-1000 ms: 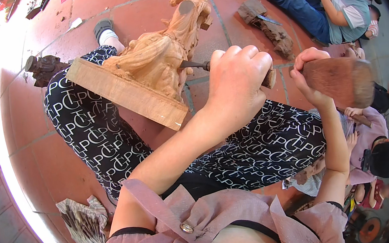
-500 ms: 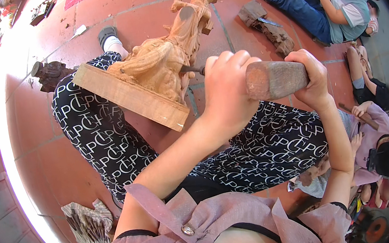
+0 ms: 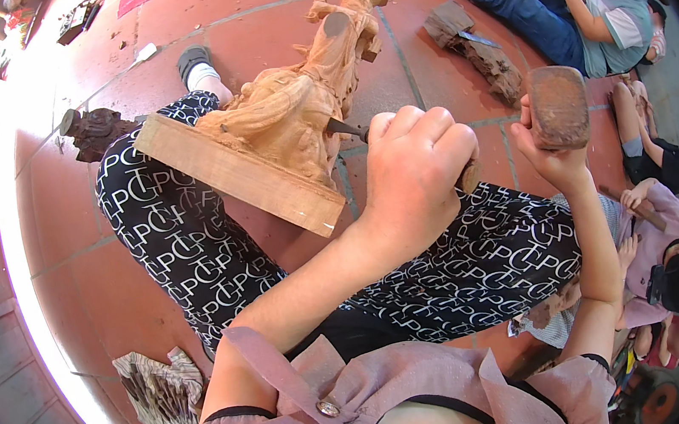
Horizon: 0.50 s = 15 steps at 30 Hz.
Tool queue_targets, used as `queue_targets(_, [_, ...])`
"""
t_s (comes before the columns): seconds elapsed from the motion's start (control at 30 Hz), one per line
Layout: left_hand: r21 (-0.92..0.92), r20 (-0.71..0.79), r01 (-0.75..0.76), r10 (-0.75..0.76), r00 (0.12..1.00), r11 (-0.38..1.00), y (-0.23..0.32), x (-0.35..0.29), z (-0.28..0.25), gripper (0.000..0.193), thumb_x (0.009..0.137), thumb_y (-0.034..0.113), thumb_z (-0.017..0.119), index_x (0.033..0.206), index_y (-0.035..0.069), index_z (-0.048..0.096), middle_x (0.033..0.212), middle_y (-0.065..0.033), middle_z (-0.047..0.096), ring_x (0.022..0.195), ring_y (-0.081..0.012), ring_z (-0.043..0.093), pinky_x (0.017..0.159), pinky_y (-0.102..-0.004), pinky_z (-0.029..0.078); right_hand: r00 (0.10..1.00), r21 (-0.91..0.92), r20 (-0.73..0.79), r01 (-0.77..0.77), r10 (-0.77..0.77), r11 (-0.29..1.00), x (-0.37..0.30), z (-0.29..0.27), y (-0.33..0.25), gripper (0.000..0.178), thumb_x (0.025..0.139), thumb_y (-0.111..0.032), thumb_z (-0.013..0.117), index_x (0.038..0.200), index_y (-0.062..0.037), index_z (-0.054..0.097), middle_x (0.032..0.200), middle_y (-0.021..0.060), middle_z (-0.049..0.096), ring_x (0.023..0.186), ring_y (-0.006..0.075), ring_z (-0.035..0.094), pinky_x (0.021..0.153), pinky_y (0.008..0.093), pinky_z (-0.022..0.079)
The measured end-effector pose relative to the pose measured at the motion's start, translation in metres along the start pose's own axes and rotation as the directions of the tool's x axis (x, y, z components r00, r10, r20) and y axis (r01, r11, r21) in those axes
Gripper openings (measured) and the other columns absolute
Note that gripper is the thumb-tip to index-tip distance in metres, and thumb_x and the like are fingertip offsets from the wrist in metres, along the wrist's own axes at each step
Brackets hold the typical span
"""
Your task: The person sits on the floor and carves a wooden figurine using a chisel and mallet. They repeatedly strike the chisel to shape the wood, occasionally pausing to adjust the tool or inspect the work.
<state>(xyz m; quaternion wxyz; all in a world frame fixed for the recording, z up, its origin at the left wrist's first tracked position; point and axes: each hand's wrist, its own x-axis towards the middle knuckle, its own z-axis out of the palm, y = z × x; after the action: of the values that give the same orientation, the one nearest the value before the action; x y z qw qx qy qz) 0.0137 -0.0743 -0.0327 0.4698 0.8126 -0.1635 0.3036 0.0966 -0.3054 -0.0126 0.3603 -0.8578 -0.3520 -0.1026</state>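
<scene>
A carved wooden statue (image 3: 292,115) of light orange-brown wood lies tilted across my leg, its flat base (image 3: 241,178) toward me and its narrow end pointing away to the right. My left hand (image 3: 419,167) is wrapped round the handle of a chisel (image 3: 343,128); its dark blade meets the carving near the base, and the handle's butt shows below my fist. Over to the right, my right hand (image 3: 552,145) grips a worn wooden mallet (image 3: 559,107), raised and apart from the chisel. The mallet's block hides part of those fingers.
A rough dark wood piece (image 3: 475,53) with a blade on it lies on the tiled floor beyond my hands. At the left are a dark carving (image 3: 97,132) and a cloth roll of tools (image 3: 160,390). Co-workers sit along the right, one in blue trousers (image 3: 511,18).
The mallet has swung away to the right from behind the chisel handle, uncovering its butt. My left hand and the statue have shifted slightly right and down in view.
</scene>
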Motion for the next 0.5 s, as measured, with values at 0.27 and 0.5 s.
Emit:
queue_targets(0.27, [-0.051, -0.048, 0.000, -0.003, 0.999, 0.999, -0.003, -0.002, -0.002, 0.024, 0.057, -0.003, 0.064, 0.071, 0.011, 0.053, 0.072, -0.0015, 0.049, 0.072, -0.0239, 0.048, 0.068, -0.0355, 0.032, 0.999, 0.116, 0.037, -0.013, 0.009, 0.993, -0.007, -0.002, 0.008, 0.042, 0.078, 0.012, 0.065, 0.112, -0.0050, 0.048, 0.086, 0.0049, 0.052, 0.079, 0.0125, 0.052, 0.071, 0.0247, 0.042])
queue_targets(0.5, [-0.084, -0.072, 0.024, -0.030, 0.997, 0.996, -0.002, -0.005, -0.014, 0.020, 0.061, 0.004, 0.068, 0.070, 0.013, 0.053, 0.073, -0.0005, 0.050, 0.074, -0.0229, 0.051, 0.070, -0.0365, 0.033, 0.969, 0.047, -0.044, 0.246, -0.244, 0.968, 0.011, 0.007, -0.010, 0.036, 0.072, 0.000, 0.076, 0.103, -0.0041, 0.058, 0.081, 0.0088, 0.062, 0.071, 0.0208, 0.060, 0.063, 0.0345, 0.048])
